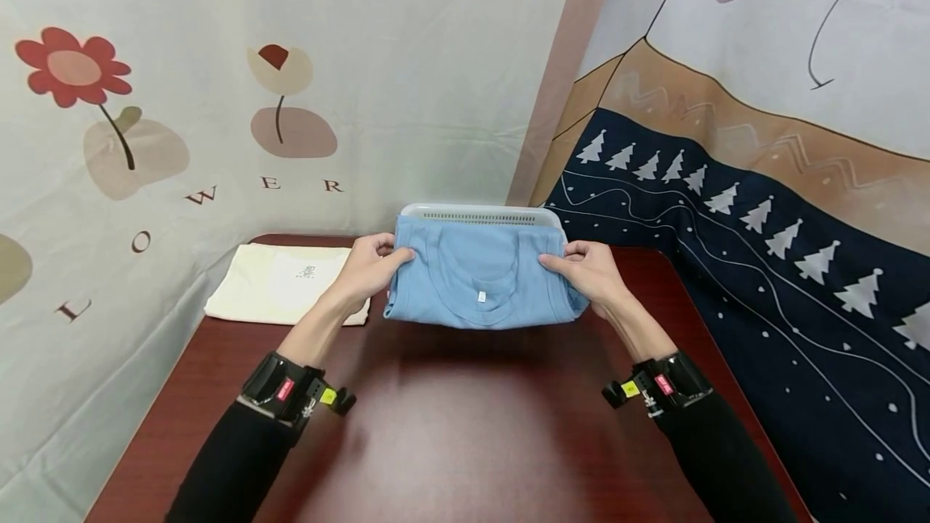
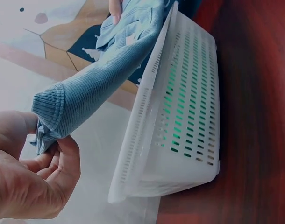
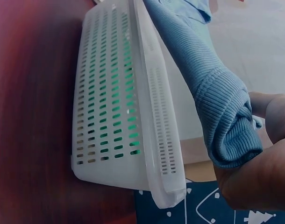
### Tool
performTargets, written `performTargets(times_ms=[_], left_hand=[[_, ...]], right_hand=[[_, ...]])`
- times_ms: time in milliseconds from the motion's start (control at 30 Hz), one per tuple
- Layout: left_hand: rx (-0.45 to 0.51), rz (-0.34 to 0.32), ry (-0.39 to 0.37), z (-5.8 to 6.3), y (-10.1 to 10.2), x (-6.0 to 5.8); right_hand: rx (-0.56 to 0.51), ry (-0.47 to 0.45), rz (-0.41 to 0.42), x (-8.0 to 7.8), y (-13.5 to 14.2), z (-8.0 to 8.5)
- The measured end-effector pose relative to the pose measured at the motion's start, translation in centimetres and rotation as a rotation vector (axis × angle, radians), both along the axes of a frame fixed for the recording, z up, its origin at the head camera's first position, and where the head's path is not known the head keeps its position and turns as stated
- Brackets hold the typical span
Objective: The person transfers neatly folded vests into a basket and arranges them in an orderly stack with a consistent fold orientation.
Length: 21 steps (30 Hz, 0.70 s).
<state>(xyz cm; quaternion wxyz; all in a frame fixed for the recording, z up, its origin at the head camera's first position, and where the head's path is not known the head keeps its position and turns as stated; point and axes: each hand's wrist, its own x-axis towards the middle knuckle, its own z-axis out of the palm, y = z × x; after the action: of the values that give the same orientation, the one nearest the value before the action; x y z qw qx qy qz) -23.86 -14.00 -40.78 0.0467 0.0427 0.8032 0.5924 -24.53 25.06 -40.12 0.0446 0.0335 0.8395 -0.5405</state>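
Both arms in black sleeves (image 1: 234,452) reach from the near side toward the far end of the dark red table (image 1: 465,434), the left forearm slanting in to the right and the right forearm mirroring it. The left hand (image 1: 372,266) pinches the left end of a folded blue garment (image 1: 472,265) between thumb and bent fingers, and the right hand (image 1: 592,271) grips its right end likewise, thumbs toward each other. Stretched between them, the garment hangs over a white perforated basket (image 1: 479,211), right of a cream cloth (image 1: 279,285).
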Motion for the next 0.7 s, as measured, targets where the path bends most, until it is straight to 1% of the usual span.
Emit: performTargets(times_ms=[167,333,533,700], left_hand=[[-0.012,0.013,-0.023,0.3,0.1,-1.5],[-0.016,0.032,-0.049,0.4,0.3,-2.8],[-0.025,0.053,-0.077,0.3,0.6,-4.3],[-0.073,0.071,-0.072,-0.1,0.9,-5.3]], right_hand=[[0.057,0.003,-0.018,-1.5,-0.3,0.2],[0.084,-0.006,-0.010,-2.9,-0.5,0.2],[0.135,0.007,-0.018,-4.3,-0.7,-0.1],[0.201,0.004,-0.020,-5.5,-1.0,-0.7]])
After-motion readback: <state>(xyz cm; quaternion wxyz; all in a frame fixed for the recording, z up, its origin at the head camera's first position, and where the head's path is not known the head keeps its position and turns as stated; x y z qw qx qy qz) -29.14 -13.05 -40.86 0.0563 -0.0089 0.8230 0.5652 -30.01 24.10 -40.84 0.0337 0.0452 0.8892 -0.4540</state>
